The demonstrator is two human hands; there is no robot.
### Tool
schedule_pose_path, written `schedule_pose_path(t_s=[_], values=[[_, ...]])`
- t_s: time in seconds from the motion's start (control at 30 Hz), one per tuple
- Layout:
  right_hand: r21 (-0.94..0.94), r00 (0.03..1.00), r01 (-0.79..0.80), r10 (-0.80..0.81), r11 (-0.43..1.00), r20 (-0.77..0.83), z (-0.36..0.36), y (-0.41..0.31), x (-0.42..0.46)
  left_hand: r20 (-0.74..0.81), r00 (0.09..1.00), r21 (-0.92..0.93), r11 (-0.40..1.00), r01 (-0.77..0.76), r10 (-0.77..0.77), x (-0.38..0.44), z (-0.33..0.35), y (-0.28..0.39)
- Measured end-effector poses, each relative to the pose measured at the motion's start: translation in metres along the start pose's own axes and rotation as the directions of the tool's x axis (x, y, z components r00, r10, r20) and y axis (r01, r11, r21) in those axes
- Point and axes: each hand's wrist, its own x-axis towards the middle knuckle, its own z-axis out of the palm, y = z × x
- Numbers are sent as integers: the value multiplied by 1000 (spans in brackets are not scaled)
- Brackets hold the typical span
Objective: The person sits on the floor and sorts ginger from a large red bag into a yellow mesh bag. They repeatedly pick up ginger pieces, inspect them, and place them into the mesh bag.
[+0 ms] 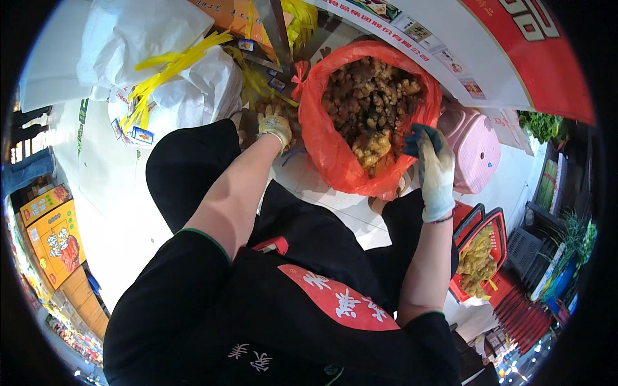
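Note:
A large red plastic bag [316,130] stands before me, its mouth spread wide around many knobbly ginger roots [369,96]. At the bag's right rim is my right hand [434,154], in a white glove with a blue coated palm. Its fingers are loosely bent and apart, with nothing visible in them. My left hand [274,126], gloved too, reaches down left of the bag beside brown ginger pieces [277,103] near the floor. What lies under its palm is hidden, so its grip cannot be told.
White sacks [193,91] with yellow mesh strips [169,60] lie at the left. A pink plastic stool [475,154] stands right of the bag. Further right, a red shopping basket [499,241] holds yellow mesh-bagged produce [477,263]. A printed display panel [473,62] borders the far side.

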Motion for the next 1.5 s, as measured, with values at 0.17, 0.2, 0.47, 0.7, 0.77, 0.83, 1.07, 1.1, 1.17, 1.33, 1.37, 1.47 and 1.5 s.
schedule_pose_path(t_s=[0.17, 0.2, 0.47, 0.7, 0.77, 0.83, 1.07, 1.1, 1.17, 1.33, 1.37, 1.47, 1.5], values=[[-31, 999, -34, 33, 999, -17, -14, 7, -5, 35, 994, 329, 938, -108, 102, 28, 0, 7], [-60, 1000, -24, 23, 998, -16, -15, 8, -6, 10, 991, 312, 941, -129, 133, 32, 2, 5], [-26, 995, -83, 81, 996, -62, -30, 13, -10, 4, 975, 301, 930, -213, 222, 61, 4, 14], [-46, 992, -104, 101, 993, -71, -35, 15, -13, -146, 970, -63, 977, -203, 192, 79, 24, 4], [-77, 993, -87, 81, 993, -84, -36, 11, -14, -140, 978, -259, 948, -184, 151, 56, 7, 11], [-75, 998, -25, 22, 997, -52, -29, 3, -11, -242, 960, -434, 870, -235, 138, 70, 39, -3], [-45, 1000, -19, 19, 999, -3, -15, 10, -12, -376, 872, -674, 738, -24, -315, 78, 53, -27], [-77, 1000, -24, 24, 997, 2, -14, 9, -13, -380, 836, -716, 698, 6, -396, 81, 51, -34], [-151, 999, -20, 24, 988, 21, -12, 6, -14, -226, 888, -764, 639, 95, -401, 98, 45, -46], [-107, 989, -145, 144, 984, -18, -6, 12, -7, -61, 924, -821, 546, 168, -376, 134, 32, -53], [-104, 991, -135, 134, 985, -20, -8, 16, -5, -59, 933, -830, 537, 152, -355, 134, 24, -49], [-73, 992, -122, 123, 990, 12, -7, 21, 1, 25, 938, -872, 452, 190, -346, 174, 44, -58], [-78, 991, -133, 134, 988, 17, -6, 20, 2, 42, 932, -844, 486, 226, -361, 183, 47, -59]])
